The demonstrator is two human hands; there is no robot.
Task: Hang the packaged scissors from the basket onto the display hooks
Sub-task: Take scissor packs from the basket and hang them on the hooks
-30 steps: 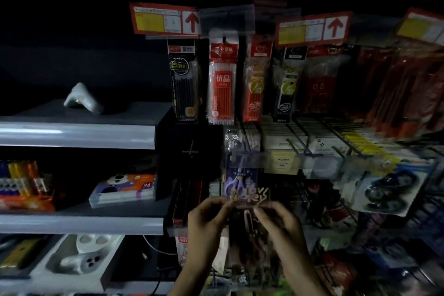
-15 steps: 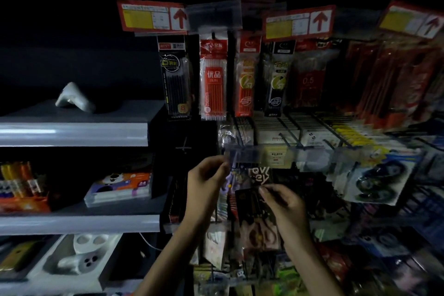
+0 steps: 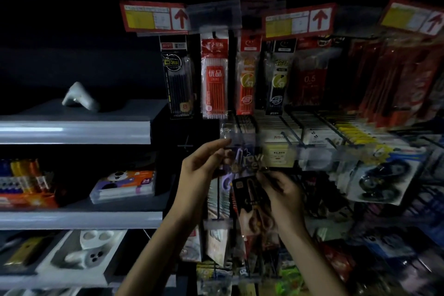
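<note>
In a dim stationery aisle, a left hand [image 3: 204,166] pinches a clear price-tag holder [image 3: 236,138] while the right hand [image 3: 282,191] grips a dark scissors package [image 3: 252,199]. Red and black pen refill packs [image 3: 215,77] hang above, beside grey shelves [image 3: 74,131].

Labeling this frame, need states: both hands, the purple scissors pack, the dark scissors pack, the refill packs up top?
left hand: pinching purple pack's top
right hand: gripping dark pack's top
purple pack: raised to hook level, whether hung unclear
dark pack: held upright, lower
refill packs: hanging on hooks

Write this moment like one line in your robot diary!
left hand: lifts clear tag strip | right hand: holds scissors pack | pack: not hung
</note>
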